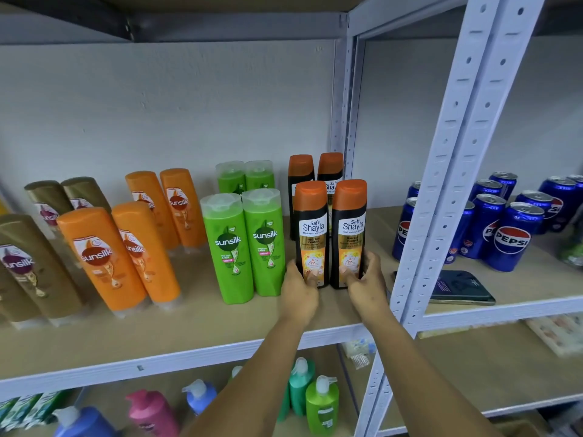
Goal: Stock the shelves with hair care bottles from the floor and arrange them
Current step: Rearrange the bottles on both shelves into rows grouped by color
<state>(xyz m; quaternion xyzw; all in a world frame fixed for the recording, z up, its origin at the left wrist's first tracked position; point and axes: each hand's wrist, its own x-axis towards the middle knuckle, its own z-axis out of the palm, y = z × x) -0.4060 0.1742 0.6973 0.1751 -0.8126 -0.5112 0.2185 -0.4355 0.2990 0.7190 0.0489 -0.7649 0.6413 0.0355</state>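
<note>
Toppling is your risk: your left hand [298, 290] grips one front Safi Shayla bottle [310, 234] and your right hand [366, 279] its twin [348, 233], both upright on the shelf [205, 329], so pushing unevenly could knock the rear pair [301, 171] over.

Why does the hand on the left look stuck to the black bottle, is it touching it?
Touching. The head view shows the left hand curled round the base of the left black Shayla bottle, thumb across its label.
</note>
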